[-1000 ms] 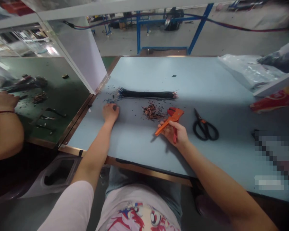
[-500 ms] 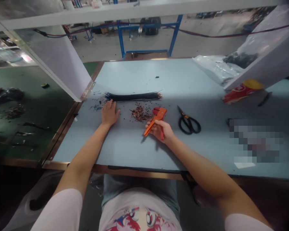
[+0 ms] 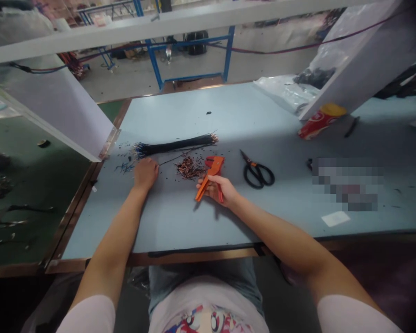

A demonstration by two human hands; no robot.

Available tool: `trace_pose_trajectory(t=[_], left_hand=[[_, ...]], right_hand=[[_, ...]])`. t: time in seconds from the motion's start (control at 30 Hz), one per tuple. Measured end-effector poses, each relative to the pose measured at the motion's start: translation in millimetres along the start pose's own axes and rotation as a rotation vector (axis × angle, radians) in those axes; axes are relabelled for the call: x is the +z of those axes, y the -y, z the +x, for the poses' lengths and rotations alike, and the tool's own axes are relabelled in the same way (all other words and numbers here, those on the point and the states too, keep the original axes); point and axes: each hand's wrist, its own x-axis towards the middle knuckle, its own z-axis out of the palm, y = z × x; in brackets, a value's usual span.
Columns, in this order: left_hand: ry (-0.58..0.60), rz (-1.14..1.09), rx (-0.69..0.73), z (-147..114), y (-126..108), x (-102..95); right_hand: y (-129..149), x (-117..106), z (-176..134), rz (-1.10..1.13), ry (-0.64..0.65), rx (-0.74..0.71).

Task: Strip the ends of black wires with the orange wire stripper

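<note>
My left hand (image 3: pixel 146 173) is closed on the near side of the bundle's left end, with a single thin black wire (image 3: pixel 169 160) running out of its fingers to the right. Just beyond it lies the bundle of black wires (image 3: pixel 176 144), copper showing at its right end and blue at its left. In my right hand (image 3: pixel 222 189) is an orange wire stripper (image 3: pixel 213 167), its head pointing away from me. The fingers wrap its handles. A heap of short copper and black offcuts (image 3: pixel 190 167) lies between the two hands.
Black-handled scissors (image 3: pixel 258 175) lie right of the stripper. Farther right are a red and yellow cup (image 3: pixel 321 121) on its side and a white paper slip (image 3: pixel 335 218). Blue scraps (image 3: pixel 123 167) lie at the left. Upright panels (image 3: pixel 72 101) flank the bench.
My left hand has gone from fingers spread at the bundle to closed on one wire, which is now apart from the bundle. The right hand keeps the stripper. The view has shifted.
</note>
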Motion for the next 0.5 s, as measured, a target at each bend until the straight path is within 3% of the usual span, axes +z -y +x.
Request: trace_pose_trajectory(t=[0.27, 0.5], left_hand=[[0.223, 0.147, 0.222, 37, -12, -30.0], [0.258, 0.206, 0.273, 51, -47, -35.2]], right_hand=[[1, 4, -1, -0.012, -0.006, 0.000], [2, 6, -2, -0.027, -0.013, 0.011]])
